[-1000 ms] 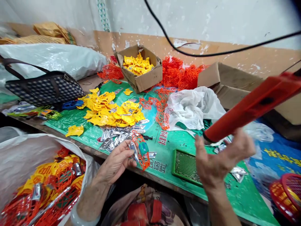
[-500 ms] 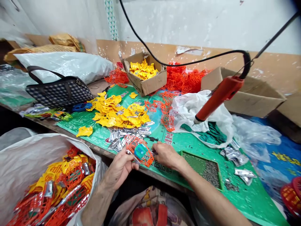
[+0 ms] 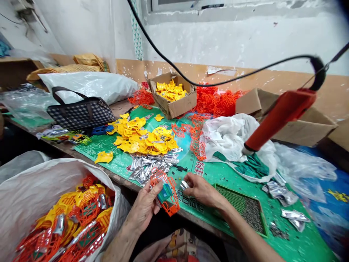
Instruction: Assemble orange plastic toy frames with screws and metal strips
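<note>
My left hand (image 3: 143, 207) pinches an orange openwork plastic frame (image 3: 174, 208) at the table's front edge. A green piece (image 3: 164, 193) sits inside that frame. My right hand (image 3: 200, 187), just to its right and apart from it, has a small shiny silver part (image 3: 184, 185) between thumb and fingers. Behind both hands lies a heap of silver parts (image 3: 147, 165), with a pile of yellow plastic pieces (image 3: 136, 136) beyond it. An orange-red electric screwdriver (image 3: 278, 120) hangs tilted from its cord at the right, touched by neither hand.
A green tray (image 3: 231, 198) holding small dark screws lies right of my right hand. At the lower left stands a white sack (image 3: 109, 178) of orange and yellow assemblies. Further back are a cardboard box (image 3: 180, 107) of yellow pieces and a white bag (image 3: 229, 133).
My right hand let go of the screwdriver, which now hangs swinging, and came down to the table. It has since drawn back from the orange frame with a silver part.
</note>
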`<state>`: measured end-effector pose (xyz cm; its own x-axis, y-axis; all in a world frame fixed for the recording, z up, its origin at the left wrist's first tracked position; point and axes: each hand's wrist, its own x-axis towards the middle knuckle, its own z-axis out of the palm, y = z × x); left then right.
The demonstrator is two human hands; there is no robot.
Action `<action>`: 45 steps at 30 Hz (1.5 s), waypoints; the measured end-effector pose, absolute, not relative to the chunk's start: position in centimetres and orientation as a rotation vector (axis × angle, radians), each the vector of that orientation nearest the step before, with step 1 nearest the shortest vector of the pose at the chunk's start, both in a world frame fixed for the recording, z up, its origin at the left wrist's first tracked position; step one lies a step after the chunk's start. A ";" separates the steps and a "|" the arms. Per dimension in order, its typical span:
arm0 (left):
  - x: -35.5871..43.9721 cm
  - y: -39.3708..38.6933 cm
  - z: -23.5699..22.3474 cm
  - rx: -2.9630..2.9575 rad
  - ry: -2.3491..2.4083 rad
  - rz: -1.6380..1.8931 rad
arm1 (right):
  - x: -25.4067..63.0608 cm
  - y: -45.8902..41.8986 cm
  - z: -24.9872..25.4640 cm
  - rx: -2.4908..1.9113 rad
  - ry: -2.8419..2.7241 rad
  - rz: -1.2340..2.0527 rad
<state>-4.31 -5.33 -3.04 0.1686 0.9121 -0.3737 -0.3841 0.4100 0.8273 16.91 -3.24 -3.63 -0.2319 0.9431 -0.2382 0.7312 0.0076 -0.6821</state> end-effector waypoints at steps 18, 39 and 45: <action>1.9 -5.8 -2.7 0.481 1.015 0.710 | 25.9 -15.1 -0.9 -2.112 -1.535 0.187; 4.1 -7.0 -2.7 0.537 0.777 0.658 | 34.2 -18.7 -3.1 -2.314 -1.549 -0.147; 4.3 -7.3 -2.8 0.585 0.782 0.678 | 26.4 -16.3 1.7 -1.871 -2.129 0.348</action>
<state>4.28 -7.31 -2.83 0.5242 0.7324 -0.4345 -0.3261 0.6440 0.6921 26.45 -16.31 1.66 -0.1179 0.9916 0.0537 0.9227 0.1294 -0.3632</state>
